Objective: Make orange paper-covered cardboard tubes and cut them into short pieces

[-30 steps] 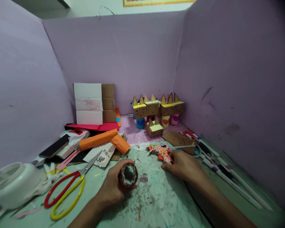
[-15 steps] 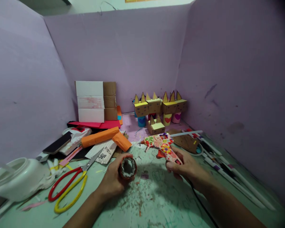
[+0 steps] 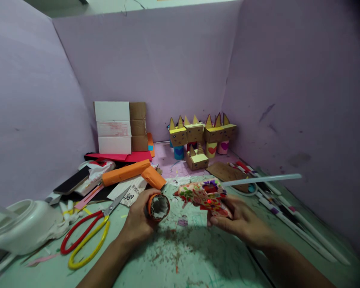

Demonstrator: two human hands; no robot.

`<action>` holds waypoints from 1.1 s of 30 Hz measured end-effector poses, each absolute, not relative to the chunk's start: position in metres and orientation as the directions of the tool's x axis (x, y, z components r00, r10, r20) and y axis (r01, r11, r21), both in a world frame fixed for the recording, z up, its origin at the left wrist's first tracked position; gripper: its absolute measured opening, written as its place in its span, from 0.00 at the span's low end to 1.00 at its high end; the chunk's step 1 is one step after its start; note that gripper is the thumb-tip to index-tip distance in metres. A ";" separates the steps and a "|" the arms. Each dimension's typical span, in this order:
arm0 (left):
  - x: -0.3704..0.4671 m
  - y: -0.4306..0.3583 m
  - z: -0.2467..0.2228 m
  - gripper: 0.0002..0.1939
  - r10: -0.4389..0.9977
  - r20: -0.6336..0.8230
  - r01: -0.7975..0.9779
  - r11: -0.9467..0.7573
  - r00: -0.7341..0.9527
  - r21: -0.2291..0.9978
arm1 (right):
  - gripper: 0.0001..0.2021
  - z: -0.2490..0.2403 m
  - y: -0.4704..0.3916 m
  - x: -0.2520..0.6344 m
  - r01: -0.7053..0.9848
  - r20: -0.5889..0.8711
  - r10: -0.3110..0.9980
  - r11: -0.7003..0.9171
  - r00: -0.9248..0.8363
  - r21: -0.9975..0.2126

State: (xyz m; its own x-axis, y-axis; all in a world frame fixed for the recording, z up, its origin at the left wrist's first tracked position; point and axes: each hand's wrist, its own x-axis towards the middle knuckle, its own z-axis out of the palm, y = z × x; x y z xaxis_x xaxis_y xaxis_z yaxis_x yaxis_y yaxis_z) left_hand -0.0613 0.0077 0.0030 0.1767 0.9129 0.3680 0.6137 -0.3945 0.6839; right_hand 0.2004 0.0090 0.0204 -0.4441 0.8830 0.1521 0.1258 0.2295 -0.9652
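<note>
My left hand [image 3: 139, 216] is closed around a short orange cardboard tube [image 3: 159, 207], whose open end faces me and shows a pale lining and a dark, rough rim. To its right, my right hand [image 3: 243, 222] grips a flower-patterned glue gun [image 3: 202, 195] by its handle. The gun's nozzle points left toward the tube, a small gap apart from it. A red light glows on the gun's side, and a long translucent glue stick [image 3: 264, 179] sticks out of its back. The black cord runs down under my right wrist.
Red-and-yellow scissors [image 3: 90, 236] and a white pot [image 3: 24, 224] lie on the left. Behind are orange paper rolls [image 3: 126, 173], folded cardboard [image 3: 114, 128] and several cat-eared cardboard figures [image 3: 195, 134]. Markers [image 3: 294, 224] line the right wall [image 3: 303, 100].
My right hand has turned the glue gun flatter, so its side faces up and its glue stick reaches farther right. The tube has shifted slightly left and up, its end tilting rightward.
</note>
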 end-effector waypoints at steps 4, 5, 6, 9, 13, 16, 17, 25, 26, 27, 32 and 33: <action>-0.064 0.009 0.003 0.20 0.909 0.378 0.644 -0.396 0.175 0.655 | 0.10 0.017 0.009 0.200 0.138 0.227 0.831 0.338 -0.508 -0.931; -0.064 0.010 0.002 0.21 0.908 0.379 0.646 -0.399 0.179 0.651 | 0.09 0.016 0.009 0.199 0.133 0.240 0.820 0.355 -0.519 -0.925; -0.064 0.010 0.002 0.21 0.907 0.381 0.647 -0.401 0.181 0.648 | 0.07 0.015 0.009 0.199 0.133 0.243 0.818 0.359 -0.521 -0.924; -0.063 0.010 0.002 0.20 0.901 0.396 0.646 -0.411 0.178 0.644 | 0.03 0.012 0.008 0.197 0.160 0.222 0.847 0.334 -0.482 -0.929; -0.063 0.009 0.003 0.19 0.892 0.412 0.645 -0.426 0.183 0.635 | 0.06 0.011 0.006 0.196 0.195 0.171 0.863 0.293 -0.474 -0.936; -0.063 0.009 0.003 0.19 0.896 0.405 0.642 -0.421 0.183 0.641 | 0.08 0.012 0.005 0.195 0.189 0.146 0.854 0.272 -0.500 -0.943; -0.063 0.010 0.002 0.19 0.896 0.405 0.640 -0.421 0.182 0.643 | 0.08 0.013 0.004 0.195 0.192 0.138 0.853 0.266 -0.503 -0.945; -0.065 0.011 0.000 0.20 0.882 0.429 0.634 -0.448 0.196 0.630 | 0.04 0.012 0.004 0.192 0.192 0.131 0.855 0.258 -0.502 -0.947; -0.065 0.011 0.000 0.20 0.882 0.429 0.632 -0.448 0.197 0.632 | 0.04 0.010 0.004 0.193 0.199 0.140 0.857 0.269 -0.496 -0.942; -0.065 0.011 0.000 0.20 0.882 0.428 0.629 -0.449 0.197 0.635 | 0.04 0.008 0.005 0.193 0.208 0.148 0.859 0.281 -0.491 -0.937; -0.065 0.012 -0.002 0.21 0.882 0.432 0.634 -0.445 0.187 0.633 | 0.04 -0.002 0.006 0.198 0.299 0.174 0.868 0.339 -0.466 -0.892; -0.065 0.012 -0.002 0.21 0.879 0.437 0.635 -0.449 0.189 0.629 | 0.04 -0.003 0.006 0.199 0.319 0.178 0.867 0.352 -0.465 -0.880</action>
